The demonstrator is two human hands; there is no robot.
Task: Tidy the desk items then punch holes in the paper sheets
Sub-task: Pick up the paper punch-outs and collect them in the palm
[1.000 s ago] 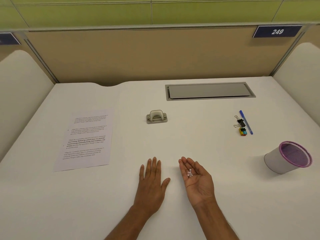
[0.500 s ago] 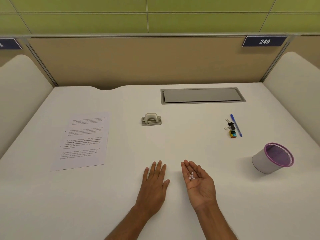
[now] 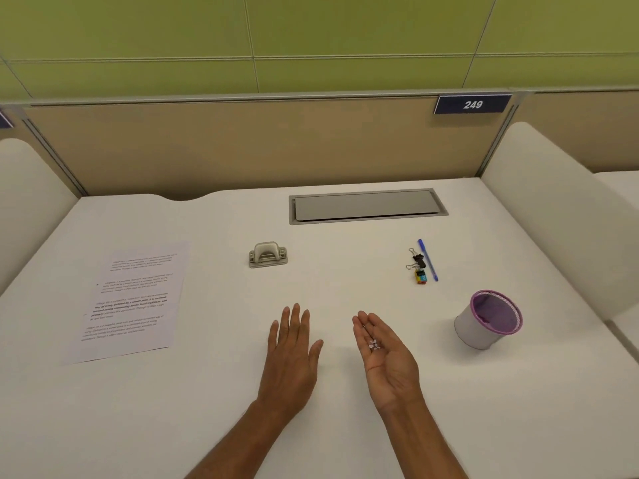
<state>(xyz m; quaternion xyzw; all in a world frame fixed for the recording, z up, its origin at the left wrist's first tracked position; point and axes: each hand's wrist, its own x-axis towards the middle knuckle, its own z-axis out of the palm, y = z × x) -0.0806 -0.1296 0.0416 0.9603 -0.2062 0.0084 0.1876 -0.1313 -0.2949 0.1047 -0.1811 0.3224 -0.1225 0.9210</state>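
Tidying step, likely: right hand (image 3: 383, 354), palm up, fingers nearly straight, carries small white paper dots (image 3: 374, 344); left hand (image 3: 292, 357) lies flat, empty, on white counter (image 3: 345, 288). Next probably: keep palm level to purple-rimmed white cup (image 3: 491, 319); printed paper sheet (image 3: 133, 299) lies left.

Low in the frame's centre, the left hand (image 3: 290, 354) lies flat, palm down, on the white desk (image 3: 345, 295). Beside it the right hand (image 3: 383, 354) is palm up, cupping small white paper bits (image 3: 373, 344) (fingers straight). The printed sheet (image 3: 128, 302) lies at left, the hole punch (image 3: 268, 255) above centre, and the purple-rimmed cup (image 3: 489, 319) at right.
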